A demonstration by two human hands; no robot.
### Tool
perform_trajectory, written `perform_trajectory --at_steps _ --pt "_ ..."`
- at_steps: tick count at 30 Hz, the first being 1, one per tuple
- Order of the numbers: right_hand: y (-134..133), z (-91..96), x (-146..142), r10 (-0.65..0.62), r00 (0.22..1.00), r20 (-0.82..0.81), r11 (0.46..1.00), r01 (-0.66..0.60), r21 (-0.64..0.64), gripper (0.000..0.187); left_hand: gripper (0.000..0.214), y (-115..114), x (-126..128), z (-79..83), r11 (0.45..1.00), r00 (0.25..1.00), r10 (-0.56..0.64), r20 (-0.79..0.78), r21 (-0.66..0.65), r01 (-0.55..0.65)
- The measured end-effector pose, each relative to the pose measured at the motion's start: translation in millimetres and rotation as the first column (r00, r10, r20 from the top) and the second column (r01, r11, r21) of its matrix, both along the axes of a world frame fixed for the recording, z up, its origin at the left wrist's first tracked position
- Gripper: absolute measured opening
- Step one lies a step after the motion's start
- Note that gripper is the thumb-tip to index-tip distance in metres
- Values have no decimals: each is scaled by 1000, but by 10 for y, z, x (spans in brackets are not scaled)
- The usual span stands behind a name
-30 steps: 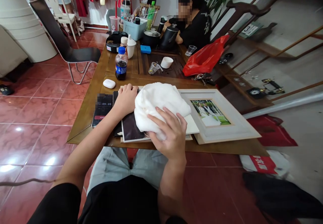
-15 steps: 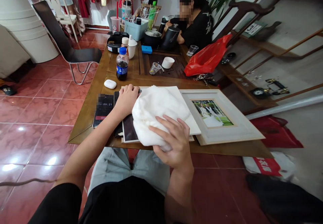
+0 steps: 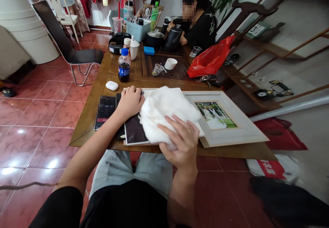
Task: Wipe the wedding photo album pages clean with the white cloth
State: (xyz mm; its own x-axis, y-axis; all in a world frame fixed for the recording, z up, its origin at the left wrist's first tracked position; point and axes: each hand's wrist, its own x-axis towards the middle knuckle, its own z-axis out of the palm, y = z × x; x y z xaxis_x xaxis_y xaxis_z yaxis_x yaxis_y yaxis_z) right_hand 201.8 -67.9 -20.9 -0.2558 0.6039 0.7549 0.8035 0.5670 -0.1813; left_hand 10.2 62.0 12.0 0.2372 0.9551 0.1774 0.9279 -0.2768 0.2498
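Head view. The picture frame, lying face up on the desk, serves as the landmark. Just left of it, a bunched white cloth covers part of a dark panel with a pale border. I have the right hand on the cloth's side toward the wearer, fingers spread across it and thumb below; this grip is closed on the cloth. Farther left of the frame, I have the left hand resting at the panel's far edge; whether this grip pinches anything I cannot tell. A phone lies farther left of the frame than either hand, and a bottle stands beyond the frame to the left. I judge the step to be wiping. To do it well, I would press the panel lightly with the left hand against sliding, flatten the cloth so its face rather than a lump bears down, and stroke evenly, stopping short of the frame. Soft fabric will probably fold under uneven pressure.
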Motion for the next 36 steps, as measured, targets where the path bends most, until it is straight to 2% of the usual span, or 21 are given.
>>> perform_trajectory --at_steps 2,4,11,13,23,25,30,32,34,36 --pt "-10 26 -43 104 995 11 995 -104 8 32 37 5 -14 12 1000 1000 -11 -20 -26 10" --pt "-6 35 -58 128 992 15 992 -128 22 32 39 6 -21 25 999 999 -16 -35 -49 15" --pt "57 -55 119 -83 996 -14 994 84 68 28 35 -20 20 26 1000 1000 12 2 -3 -12" --pt "56 -64 143 -104 994 -16 991 105 81 28 35 -24 28 22 1000 1000 10 0 0 -10" --pt "-65 1 -173 120 990 67 988 -126 85 30 35 44 -37 -3 999 1000 -20 -22 -39 19" --pt "-39 -17 -145 106 993 55 990 -111 90 30 35 43 -32 -5 999 1000 -19 -17 -35 18" --pt "61 -66 69 -41 999 18 992 38 121 26 35 -2 11 6 1000 1000 8 -1 4 -8" --pt "77 -81 108 -65 998 14 989 63 133 27 35 -11 18 7 1000 1000 10 4 10 -11" --pt "70 -92 89 -35 999 21 991 32 131 29 35 -6 11 5 1000 1000 7 7 7 -7" --pt "49 -99 24 46 998 44 992 -50 119 31 35 12 -7 0 1000 1000 -5 0 -7 5"
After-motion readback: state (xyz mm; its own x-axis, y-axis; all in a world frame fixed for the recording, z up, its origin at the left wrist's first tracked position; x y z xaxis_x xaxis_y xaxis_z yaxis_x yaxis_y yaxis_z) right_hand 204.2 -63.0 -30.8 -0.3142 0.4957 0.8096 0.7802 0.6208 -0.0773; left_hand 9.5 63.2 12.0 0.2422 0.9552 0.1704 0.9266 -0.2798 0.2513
